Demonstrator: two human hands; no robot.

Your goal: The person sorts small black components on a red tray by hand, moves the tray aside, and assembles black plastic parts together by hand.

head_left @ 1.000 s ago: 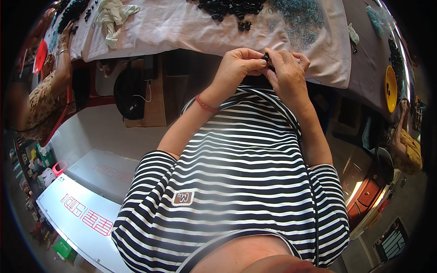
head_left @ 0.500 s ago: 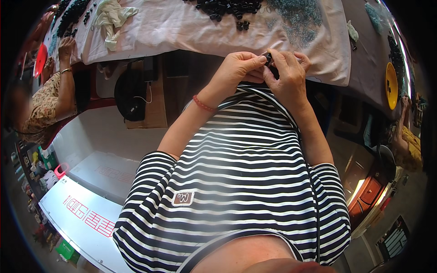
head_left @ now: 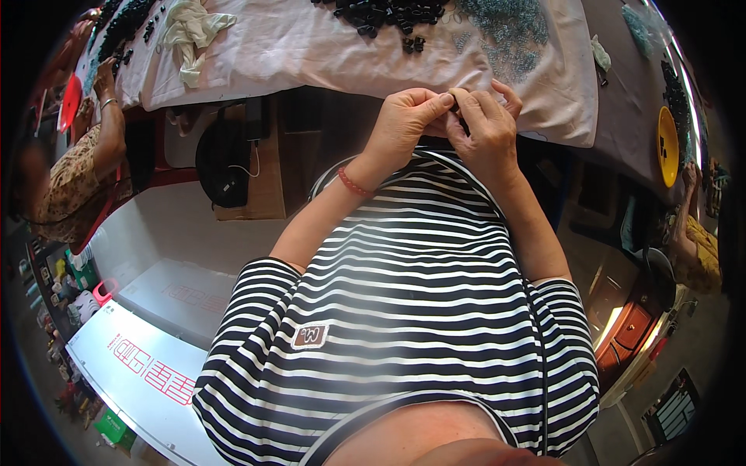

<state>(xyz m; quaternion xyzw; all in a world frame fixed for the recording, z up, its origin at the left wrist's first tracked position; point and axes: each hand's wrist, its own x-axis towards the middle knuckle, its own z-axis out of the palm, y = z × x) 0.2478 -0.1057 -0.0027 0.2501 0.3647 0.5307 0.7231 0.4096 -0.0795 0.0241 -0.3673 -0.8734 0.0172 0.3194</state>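
Note:
Close together at the near edge of the cloth-covered table, both my hands are closed with fingertips meeting. My left hand (head_left: pixel 406 124), with a red bead bracelet (head_left: pixel 353 182) at its wrist, pinches one side of a small black part (head_left: pixel 455 102). My right hand (head_left: pixel 488 128) grips the other side, its fingers bent and hiding most of the part. Beyond them on the pale pink cloth (head_left: pixel 295 54) lies a heap of small black parts (head_left: pixel 381 14), two of them apart from the rest. Beside that heap is a pile of small silvery wire pieces (head_left: pixel 509 31).
A crumpled pale cloth (head_left: pixel 190 35) lies at the table's left. Co-workers sit at either side; one's arm (head_left: pixel 110 128) reaches onto the table at the left. A yellow plate (head_left: pixel 667 147) holds black pieces at the right. A cardboard box (head_left: pixel 268 171) stands below the table.
My hands have drawn slightly closer, the right fingers curling further over the black part so less of it shows. The left co-worker's hand has moved outward along the table.

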